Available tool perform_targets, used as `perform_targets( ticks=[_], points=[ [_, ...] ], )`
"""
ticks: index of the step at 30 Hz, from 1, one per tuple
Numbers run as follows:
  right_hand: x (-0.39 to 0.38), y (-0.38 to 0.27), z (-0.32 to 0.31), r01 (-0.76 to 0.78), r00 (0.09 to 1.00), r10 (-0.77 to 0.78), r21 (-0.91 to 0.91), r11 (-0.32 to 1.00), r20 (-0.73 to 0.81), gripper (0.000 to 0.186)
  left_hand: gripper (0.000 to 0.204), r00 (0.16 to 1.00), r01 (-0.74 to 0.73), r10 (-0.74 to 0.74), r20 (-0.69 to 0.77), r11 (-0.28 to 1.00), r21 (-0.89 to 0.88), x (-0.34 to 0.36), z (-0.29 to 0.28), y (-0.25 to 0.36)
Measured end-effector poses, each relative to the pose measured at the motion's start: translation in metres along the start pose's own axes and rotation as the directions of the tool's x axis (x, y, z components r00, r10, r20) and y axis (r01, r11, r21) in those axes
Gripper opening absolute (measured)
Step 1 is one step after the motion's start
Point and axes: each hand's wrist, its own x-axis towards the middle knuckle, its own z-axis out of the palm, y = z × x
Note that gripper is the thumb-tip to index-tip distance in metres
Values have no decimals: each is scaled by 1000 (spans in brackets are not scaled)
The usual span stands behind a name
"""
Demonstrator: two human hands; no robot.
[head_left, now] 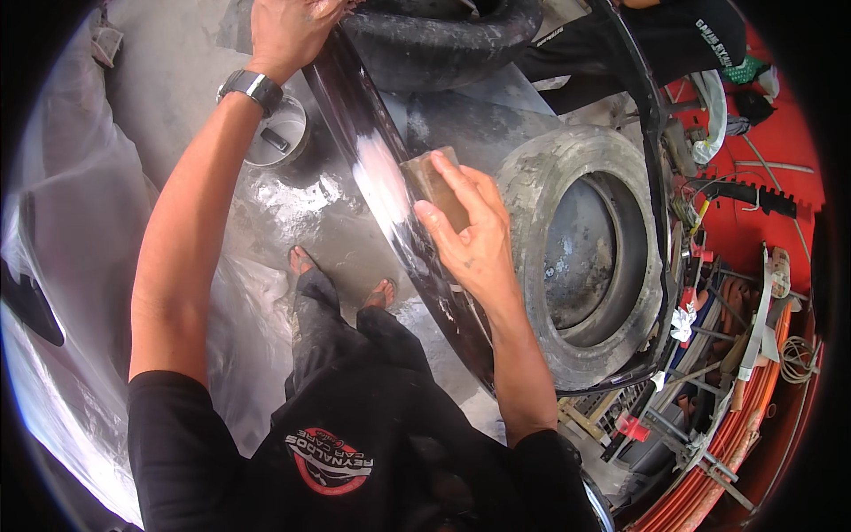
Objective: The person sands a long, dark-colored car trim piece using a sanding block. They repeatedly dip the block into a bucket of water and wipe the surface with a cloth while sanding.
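A glossy dark car bumper point(448, 297) runs slantwise from the upper middle toward my right forearm. On its upper face is a whitish, smeared patch point(381, 168). My right hand point(474, 235) grips a flat brownish sanding block point(434, 186) between thumb and fingers, at the right edge of that patch. At the bumper's far end my left hand point(297, 31), below which a dark wristwatch shows, is closed on the edge. Its fingertips are partly hidden at the picture's top.
A worn tire point(532, 266) lies right of the bumper, and another black tire point(425, 49) is beyond. A round pale container point(279, 133) stands on the wet floor. Clear plastic sheeting point(80, 204) hangs at left. Tools and orange rods point(745, 434) crowd the right; someone's dark clothing point(620, 49) shows beyond.
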Motion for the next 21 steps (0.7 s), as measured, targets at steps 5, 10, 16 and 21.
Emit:
perform_targets(
  ticks=[5,10,16,21],
  points=[
    [-19,-17,-5,266,958,-236,-200,943,163,62,37,997,-68,74,-9,851,-521,4,-4,-25],
    [-61,-17,-27,296,939,-216,-308,904,269,65,37,989,62,-91,-112,968,-243,-5,3,5],
    [33,-26,3,390,920,-352,-336,857,171,61,37,997,-73,58,-47,895,-439,2,4,-20],
    [-31,-9,-26,423,888,-334,-276,863,314,65,34,995,-17,-12,-99,959,-285,-3,6,-10]
  ],
)
